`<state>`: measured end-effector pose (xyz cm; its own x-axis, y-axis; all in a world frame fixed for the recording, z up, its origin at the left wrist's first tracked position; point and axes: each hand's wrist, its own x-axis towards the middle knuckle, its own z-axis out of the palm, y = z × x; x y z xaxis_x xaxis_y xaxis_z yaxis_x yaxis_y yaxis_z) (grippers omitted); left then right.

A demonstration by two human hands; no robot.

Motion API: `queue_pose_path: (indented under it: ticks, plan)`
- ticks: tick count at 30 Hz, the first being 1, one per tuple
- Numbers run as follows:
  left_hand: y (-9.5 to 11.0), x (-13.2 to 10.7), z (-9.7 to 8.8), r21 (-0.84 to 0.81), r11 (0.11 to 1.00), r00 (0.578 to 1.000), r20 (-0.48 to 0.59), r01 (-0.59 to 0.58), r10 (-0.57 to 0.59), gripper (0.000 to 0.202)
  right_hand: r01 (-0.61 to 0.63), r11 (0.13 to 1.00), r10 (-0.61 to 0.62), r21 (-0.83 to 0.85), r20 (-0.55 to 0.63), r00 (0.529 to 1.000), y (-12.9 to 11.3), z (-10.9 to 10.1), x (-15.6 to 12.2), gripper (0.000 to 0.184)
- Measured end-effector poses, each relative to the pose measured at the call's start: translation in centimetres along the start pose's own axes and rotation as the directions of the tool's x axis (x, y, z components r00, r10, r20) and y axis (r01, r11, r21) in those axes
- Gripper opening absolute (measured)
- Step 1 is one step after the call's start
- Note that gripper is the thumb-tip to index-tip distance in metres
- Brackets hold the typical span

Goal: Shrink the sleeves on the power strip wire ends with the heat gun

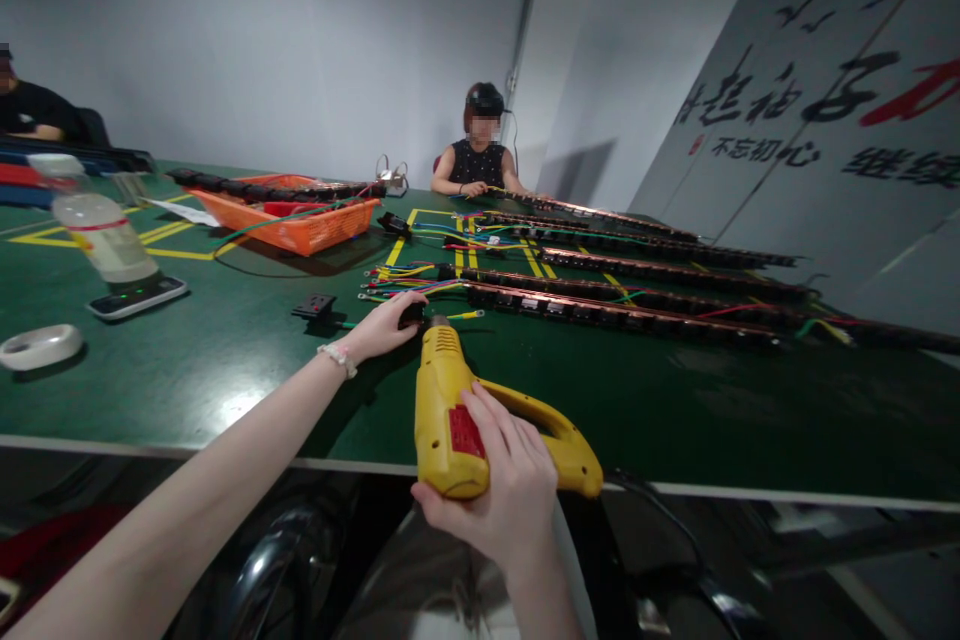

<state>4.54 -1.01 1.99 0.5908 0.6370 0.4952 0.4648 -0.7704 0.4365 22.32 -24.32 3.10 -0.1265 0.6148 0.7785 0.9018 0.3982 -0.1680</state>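
My right hand (506, 470) is wrapped around the rear body of a yellow heat gun (442, 390), whose metal nozzle points away from me, toward my left hand. Close beside that nozzle, the fingers of my left hand (386, 328) close on a small black piece (411, 316), its exact kind partly hidden. A green-and-yellow wire (469, 315) with a ring terminal sticks out to the right of it. To the left lies a black socket (316, 310) with a green wire running toward my left hand. Several coloured wire ends (401, 272) lie just beyond.
Long black-and-copper busbar assemblies (600, 310) stretch rightward across the green table (675, 400). An orange basket (311, 230) stands at the back left. Nearer are a bottle (105, 235), a phone-like device (139, 298) and a white case (41, 347). A person (480, 155) sits opposite.
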Motion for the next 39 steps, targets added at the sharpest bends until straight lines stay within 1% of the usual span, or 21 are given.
queue_pose_path:
  ticks: [6,11,14,17,23,30,33,35,37,39]
  plan:
    - [0.0,0.0,-0.1,-0.002,1.000,1.000,-0.011,0.022,-0.022,0.041,-0.034,0.999,0.033,-0.025,-0.017,0.999,1.4,0.0,-0.2,0.075]
    - [-0.3,0.1,0.0,0.008,0.999,0.999,-0.010,0.032,-0.032,0.040,-0.012,1.000,0.012,-0.003,-0.014,1.000,3.0,-0.2,0.2,0.072]
    - [-0.6,0.1,0.1,0.022,0.999,0.999,-0.029,0.038,-0.037,0.041,-0.009,0.999,0.006,0.050,0.075,0.997,4.3,-0.6,0.9,0.070]
    - [-0.8,0.0,0.3,0.026,0.999,0.998,-0.047,0.047,-0.046,0.041,-0.056,0.994,0.040,0.090,0.176,0.984,5.3,-0.9,1.8,0.066]
    - [-0.9,0.1,0.3,0.047,0.995,0.994,-0.063,0.088,-0.085,0.042,-0.131,0.987,0.109,0.098,0.201,0.973,6.4,-0.6,2.9,0.063]
    - [-0.9,0.8,0.2,0.096,0.990,0.992,-0.078,0.103,-0.096,0.044,-0.180,0.977,0.142,0.116,0.281,0.949,7.7,-0.6,3.8,0.065]
    - [-1.1,1.0,0.3,0.098,0.989,0.992,-0.080,0.108,-0.101,0.045,-0.175,0.982,0.148,0.076,0.279,0.949,7.5,-0.3,3.9,0.065]
    - [-1.3,1.1,0.3,0.092,0.989,0.991,-0.081,0.112,-0.105,0.046,-0.121,0.992,0.107,0.043,0.232,0.967,6.6,-0.5,4.0,0.069]
    - [-1.4,1.0,0.4,0.083,0.990,0.991,-0.079,0.114,-0.107,0.046,-0.029,0.999,0.024,0.032,0.141,0.990,4.8,-1.5,4.1,0.074]
    - [-1.5,0.9,0.4,0.072,0.992,0.992,-0.078,0.107,-0.101,0.045,0.093,0.994,-0.095,0.057,0.040,0.995,2.4,-3.4,4.0,0.072]
